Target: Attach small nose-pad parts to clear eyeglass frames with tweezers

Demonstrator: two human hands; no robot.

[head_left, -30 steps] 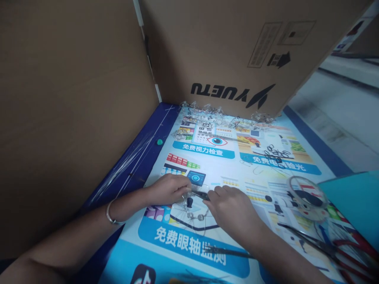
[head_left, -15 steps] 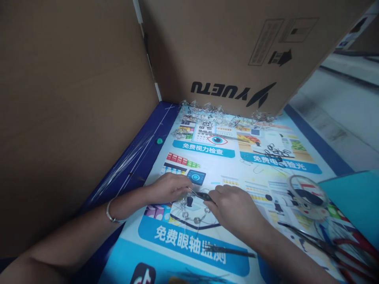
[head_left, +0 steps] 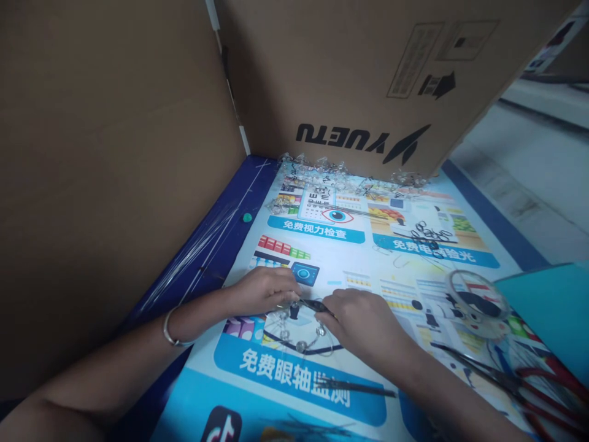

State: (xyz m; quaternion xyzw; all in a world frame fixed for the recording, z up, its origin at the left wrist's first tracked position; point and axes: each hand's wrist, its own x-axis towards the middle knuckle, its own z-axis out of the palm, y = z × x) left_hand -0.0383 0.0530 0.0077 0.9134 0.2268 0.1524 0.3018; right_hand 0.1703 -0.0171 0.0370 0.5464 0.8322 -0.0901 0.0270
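My left hand (head_left: 267, 290) is closed in a pinch on the end of a strand of clear beads (head_left: 301, 346), which hangs in a loop below it over the printed sheet. My right hand (head_left: 361, 316) is wrapped around a small dark tool, most likely pliers (head_left: 315, 305). The narrow tip points left and meets my left fingertips at the strand's end. The tool's handles are hidden in my palm, and the exact point of contact is too small to make out.
Scissors with red handles (head_left: 529, 387) lie at the right, near a clear round reel (head_left: 478, 298). Clear beaded pieces (head_left: 322, 175) line the back by the cardboard wall (head_left: 368, 73). Black rings (head_left: 430, 236), dark wires (head_left: 359, 388) and thin strands (head_left: 193, 258) lie around.
The tool's tip has tilted slightly against my left fingertips, and the hanging beads have swung a little to the left. Both hands stay almost in place, still closed.
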